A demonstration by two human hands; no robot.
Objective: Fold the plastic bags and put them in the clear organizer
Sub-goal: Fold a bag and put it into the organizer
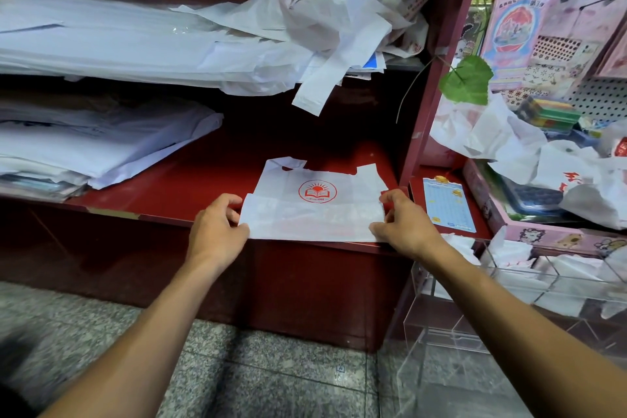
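White plastic bag (317, 210) on red shelf (190, 180), half folded. Left hand (217, 231), right hand (403, 224) pinch its side edges. Likely light, limp, slippery; best held at corners.

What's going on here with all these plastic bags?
A person is folding a white plastic bag with a red logo on a red shelf. The left hand and right hand pinch its two sides, the bottom already folded up. The clear organizer sits at lower right, holding some white bags.
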